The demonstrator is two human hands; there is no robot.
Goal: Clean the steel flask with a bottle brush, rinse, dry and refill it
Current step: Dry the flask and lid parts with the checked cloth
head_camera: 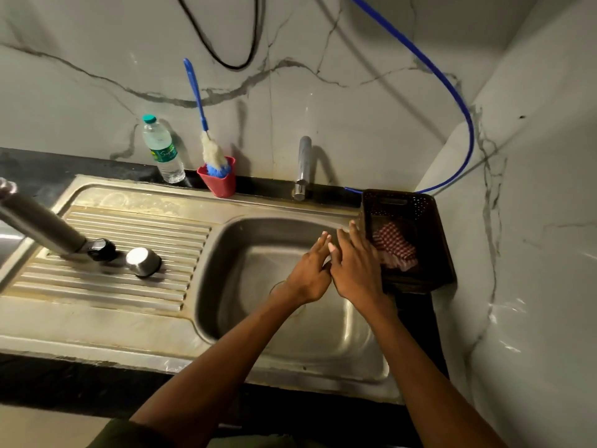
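Hands are positioned above the sink basin (245, 318), side by side and touching. Left hand (310, 276): fingers extended, holding nothing. Right hand (357, 270): fingers extended, holding nothing, just left of the dark basket (439, 253), which contains a checked cloth (392, 245). Steel flask (38, 226) lies tilted on the ribbed drainboard (129, 286) at left, mouth toward the black stopper (101, 249) and steel cap (143, 261). Bottle brush (210, 147) stands in a red cup (219, 184) at the far wall, beside a water bottle (161, 150).
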